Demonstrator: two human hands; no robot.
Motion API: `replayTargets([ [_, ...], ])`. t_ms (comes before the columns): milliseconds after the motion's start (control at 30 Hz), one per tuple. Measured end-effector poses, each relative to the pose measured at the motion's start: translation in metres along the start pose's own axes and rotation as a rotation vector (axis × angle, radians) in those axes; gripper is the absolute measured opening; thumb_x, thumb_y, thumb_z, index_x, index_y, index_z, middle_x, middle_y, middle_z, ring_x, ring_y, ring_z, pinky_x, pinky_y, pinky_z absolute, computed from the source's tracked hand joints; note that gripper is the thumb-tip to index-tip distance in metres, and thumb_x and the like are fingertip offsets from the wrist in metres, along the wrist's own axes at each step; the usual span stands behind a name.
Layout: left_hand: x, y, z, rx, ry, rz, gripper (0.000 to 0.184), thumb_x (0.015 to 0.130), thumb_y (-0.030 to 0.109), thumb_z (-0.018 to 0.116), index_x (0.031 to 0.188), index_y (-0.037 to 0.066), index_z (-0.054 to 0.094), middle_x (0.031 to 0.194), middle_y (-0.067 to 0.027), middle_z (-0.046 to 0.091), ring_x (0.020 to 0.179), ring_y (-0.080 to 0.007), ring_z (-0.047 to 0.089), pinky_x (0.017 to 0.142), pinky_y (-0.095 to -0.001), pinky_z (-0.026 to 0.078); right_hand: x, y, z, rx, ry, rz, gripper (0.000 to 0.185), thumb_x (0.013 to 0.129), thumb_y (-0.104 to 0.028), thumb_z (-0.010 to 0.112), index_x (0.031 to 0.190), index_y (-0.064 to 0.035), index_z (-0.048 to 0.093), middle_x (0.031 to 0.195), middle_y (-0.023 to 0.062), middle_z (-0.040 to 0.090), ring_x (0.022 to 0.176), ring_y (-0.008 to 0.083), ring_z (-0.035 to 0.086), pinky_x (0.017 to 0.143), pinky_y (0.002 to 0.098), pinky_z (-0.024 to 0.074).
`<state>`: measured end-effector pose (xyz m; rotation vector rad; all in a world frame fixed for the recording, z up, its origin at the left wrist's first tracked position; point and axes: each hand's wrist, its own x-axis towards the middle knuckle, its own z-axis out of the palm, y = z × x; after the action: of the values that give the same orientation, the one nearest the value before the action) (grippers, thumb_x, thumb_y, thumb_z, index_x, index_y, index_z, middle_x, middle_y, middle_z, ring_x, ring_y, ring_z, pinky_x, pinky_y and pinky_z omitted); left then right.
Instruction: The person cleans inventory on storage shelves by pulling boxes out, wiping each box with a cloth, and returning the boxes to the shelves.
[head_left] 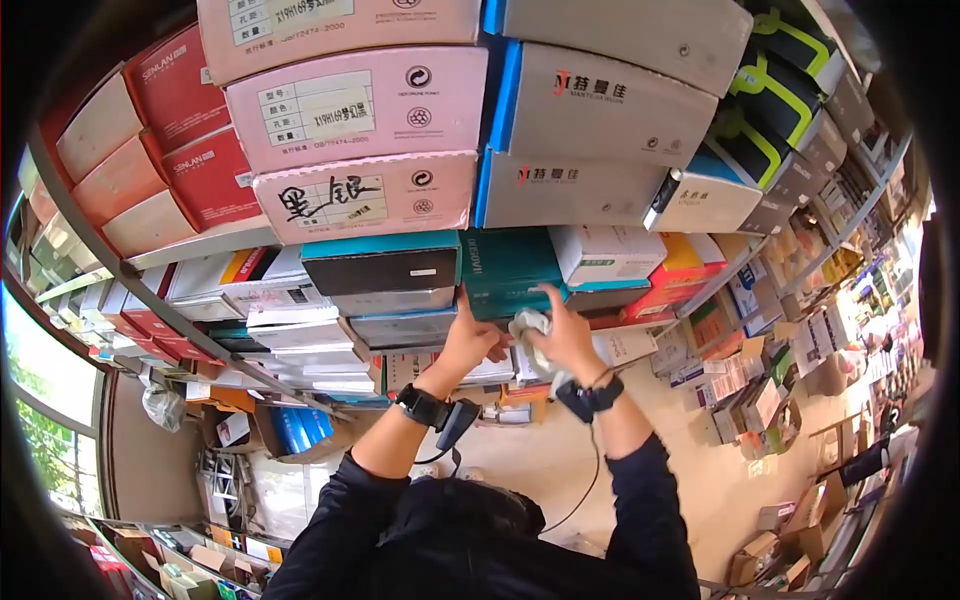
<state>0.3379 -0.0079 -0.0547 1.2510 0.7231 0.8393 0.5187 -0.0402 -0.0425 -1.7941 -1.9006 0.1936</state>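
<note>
My right hand (570,342) is closed around a crumpled pale cloth (535,328), part of which hangs below the fingers. One of its fingers points up in front of a teal box (512,268) on the shelf. To the left, my left hand (468,345) has its fingers apart and nothing visible in them. One fingertip reaches the lower left edge of the teal box; whether it touches, I cannot tell. Beside that box lies a box with a teal lid and dark front (385,265), and a white box (605,255) is on the right.
Pink boxes (360,105) and grey boxes (610,105) are stacked above. Red boxes (195,175) fill the upper left. A metal shelf post (85,205) runs along the left. Below right, open cartons (760,400) stand on the pale floor (660,420). A cable (597,470) hangs from the right wrist.
</note>
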Motion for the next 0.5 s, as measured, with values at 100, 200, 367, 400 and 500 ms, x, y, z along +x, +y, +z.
replayTargets([
  [100, -0.007, 0.011, -0.001, -0.130, -0.037, -0.014, 0.086, 0.073, -0.009, 0.037, 0.129, 0.021, -0.021, 0.071, -0.0151, 0.058, 0.054, -0.0201, 0.059, 0.046, -0.0281, 0.048, -0.029, 0.025, 0.040, 0.505, 0.146, 0.042, 0.076, 0.065, -0.023, 0.062, 0.126, -0.0055, 0.021, 0.080, 0.0181, 0.058, 0.071, 0.0317, 0.057, 0.066, 0.0351, 0.0446],
  [200, -0.007, 0.000, -0.006, -0.110, -0.053, 0.014, 0.085, 0.074, -0.009, 0.036, 0.129, 0.021, -0.022, 0.071, -0.0147, 0.057, 0.054, -0.0195, 0.058, 0.047, -0.0271, 0.048, -0.036, 0.021, 0.047, 0.693, 0.051, 0.091, 0.086, 0.066, -0.016, 0.060, 0.132, -0.0015, 0.006, 0.097, 0.0180, 0.056, 0.082, 0.0250, 0.057, 0.071, 0.0305, 0.0434],
  [367, -0.006, -0.020, 0.007, 0.233, 0.092, 0.100, 0.084, 0.074, -0.005, 0.041, 0.127, 0.009, -0.023, 0.067, -0.0135, 0.058, 0.052, -0.0180, 0.058, 0.046, -0.0276, 0.047, -0.023, 0.014, 0.051, 0.506, 0.009, 0.239, 0.091, 0.067, -0.023, 0.061, 0.131, 0.0007, 0.000, 0.083, 0.0198, 0.059, 0.072, 0.0316, 0.059, 0.065, 0.0342, 0.0458],
  [400, -0.006, -0.022, 0.010, 0.209, 0.080, 0.010, 0.084, 0.074, -0.004, 0.042, 0.126, 0.004, -0.023, 0.066, -0.0130, 0.059, 0.052, -0.0179, 0.058, 0.044, -0.0273, 0.047, -0.021, 0.009, 0.048, 0.413, -0.027, 0.301, 0.092, 0.066, -0.025, 0.061, 0.130, 0.0011, 0.000, 0.081, 0.0203, 0.059, 0.070, 0.0332, 0.059, 0.064, 0.0357, 0.0461],
  [500, 0.000, -0.036, 0.003, 0.191, 0.074, -0.135, 0.084, 0.073, -0.004, 0.045, 0.123, -0.004, -0.023, 0.066, -0.0129, 0.059, 0.051, -0.0184, 0.058, 0.043, -0.0265, 0.047, -0.017, 0.001, 0.047, 0.183, 0.046, 0.332, 0.087, 0.065, -0.021, 0.061, 0.130, 0.0018, 0.008, 0.072, 0.0190, 0.058, 0.063, 0.0338, 0.058, 0.057, 0.0366, 0.0451],
])
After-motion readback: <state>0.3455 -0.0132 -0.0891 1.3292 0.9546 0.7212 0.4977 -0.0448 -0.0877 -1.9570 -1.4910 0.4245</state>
